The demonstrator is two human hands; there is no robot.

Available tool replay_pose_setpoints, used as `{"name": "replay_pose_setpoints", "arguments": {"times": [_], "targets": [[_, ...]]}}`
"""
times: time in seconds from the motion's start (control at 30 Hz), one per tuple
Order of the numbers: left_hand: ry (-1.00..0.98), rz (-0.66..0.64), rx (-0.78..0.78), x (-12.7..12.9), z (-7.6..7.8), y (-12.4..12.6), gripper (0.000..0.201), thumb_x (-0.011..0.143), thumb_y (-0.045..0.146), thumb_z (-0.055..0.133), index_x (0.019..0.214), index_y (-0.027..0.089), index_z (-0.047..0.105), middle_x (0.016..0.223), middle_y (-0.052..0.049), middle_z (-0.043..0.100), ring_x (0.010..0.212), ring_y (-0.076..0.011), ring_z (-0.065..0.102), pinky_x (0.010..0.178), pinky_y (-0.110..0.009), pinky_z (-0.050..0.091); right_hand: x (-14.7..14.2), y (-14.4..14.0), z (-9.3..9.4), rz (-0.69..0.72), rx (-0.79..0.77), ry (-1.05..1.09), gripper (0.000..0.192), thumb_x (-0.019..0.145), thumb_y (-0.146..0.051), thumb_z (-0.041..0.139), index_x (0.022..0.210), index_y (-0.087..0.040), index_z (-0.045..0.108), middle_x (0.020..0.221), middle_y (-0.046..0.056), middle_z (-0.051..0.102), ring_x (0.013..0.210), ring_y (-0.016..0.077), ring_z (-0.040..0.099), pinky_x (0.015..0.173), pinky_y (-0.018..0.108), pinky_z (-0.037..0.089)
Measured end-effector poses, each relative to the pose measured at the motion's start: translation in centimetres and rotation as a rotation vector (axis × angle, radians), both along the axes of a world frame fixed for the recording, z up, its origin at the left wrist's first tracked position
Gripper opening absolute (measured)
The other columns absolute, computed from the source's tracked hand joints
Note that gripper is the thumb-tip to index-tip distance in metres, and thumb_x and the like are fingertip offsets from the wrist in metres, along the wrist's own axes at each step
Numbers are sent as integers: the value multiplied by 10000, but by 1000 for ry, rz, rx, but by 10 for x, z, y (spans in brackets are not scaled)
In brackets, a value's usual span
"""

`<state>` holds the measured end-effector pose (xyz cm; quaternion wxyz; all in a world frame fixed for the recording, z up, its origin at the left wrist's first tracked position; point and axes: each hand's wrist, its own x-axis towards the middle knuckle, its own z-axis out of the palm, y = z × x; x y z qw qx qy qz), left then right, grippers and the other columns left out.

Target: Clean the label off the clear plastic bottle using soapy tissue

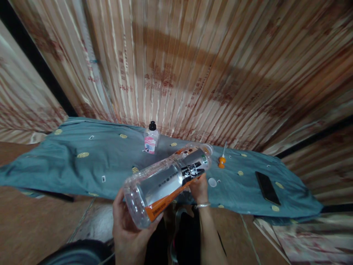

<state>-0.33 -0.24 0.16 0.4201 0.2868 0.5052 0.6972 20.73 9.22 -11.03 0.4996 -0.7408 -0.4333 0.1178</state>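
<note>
- The blue-green cloth (pixel 66 173) was overhung by the large bottle (pixel 168 180), held tilted;
- its base was cupped by the curled left hand (pixel 129 224); its upper part was met underneath by the right hand (pixel 199 188), closure hidden;
- bottle-handling seemed underway; steady support was apparently called for next.

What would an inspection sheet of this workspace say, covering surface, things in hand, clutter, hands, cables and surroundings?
Surface: wrinkled teal cloth with yellow pineapple-like prints.
Things in hand: large clear plastic bottle with silver-and-orange label, tilted.
Clutter: small clear bottle with black cap and pink label, upright; orange object with thin pale shaft; white round disc; black rectangular phone.
Hands: left hand holds the large bottle's base; right hand holds nearer its neck.
Cables: nothing clearly seen.
Surroundings: beige curtain with reddish prints behind; brown floor below.
</note>
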Motion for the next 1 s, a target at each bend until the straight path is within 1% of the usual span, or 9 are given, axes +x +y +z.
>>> {"name": "replay_pose_setpoints", "arguments": {"times": [0.2,0.3,0.47,0.53,0.6,0.7,0.8,0.9,1.0], "targets": [[-23,4,2,-1,-3,-1,926,554,357,1054,1382,277,647,1266,-59,769,1050,-261,788,857,-306,664,1,0,-3,-19,-35,-8,387,686,-480,719,957,-281,526,863,82,781,799,305,770,691,384,616],[-28,1,9,0,-2,-1,901,566,342,1048,1375,279,656,1274,-60,765,1042,-259,787,850,-304,662,1,-1,-3,-12,-44,6,402,682,-499,703,962,-281,514,893,107,785,834,321,775,704,397,620],[-64,25,14,2,1,1,878,531,310,1062,1324,279,688,1246,-41,777,1027,-225,789,846,-251,651,0,-1,1,9,-31,8,411,677,-537,689,933,-288,485,958,135,784,884,329,769,743,410,618],[-91,45,16,3,3,1,892,499,296,1070,1309,277,696,1236,-38,782,1023,-219,791,840,-238,650,0,-1,1,11,-29,8,408,676,-546,691,915,-293,479,946,129,781,863,327,761,735,415,619],[-96,43,17,4,4,1,889,504,292,1066,1312,271,695,1236,-41,786,1032,-223,792,842,-240,652,0,-1,1,5,-28,-2,401,682,-546,700,915,-293,492,927,115,778,865,328,760,736,419,625],[-89,34,14,5,6,1,882,518,305,1063,1316,266,688,1226,-42,792,1023,-225,796,840,-249,655,1,-1,0,18,-22,-12,412,697,-528,722,969,-279,537,924,108,779,889,329,765,736,412,634],[-99,45,22,5,7,1,878,509,302,1066,1302,261,691,1214,-37,798,1018,-214,797,850,-240,651,2,-1,-1,31,-26,4,434,703,-517,724,1013,-265,553,934,114,786,872,322,764,721,406,632],[-95,30,27,5,6,1,867,524,303,1060,1309,267,694,1208,-24,802,998,-199,803,843,-217,643,3,-1,-2,19,-35,13,438,682,-509,728,998,-264,547,935,111,788,873,319,766,733,400,627],[-84,22,27,5,4,1,881,533,313,1061,1330,274,687,1204,-21,805,979,-201,810,832,-222,645,2,-1,-2,-1,-43,17,446,655,-509,727,977,-267,535,927,111,785,872,323,767,741,398,619]]}}
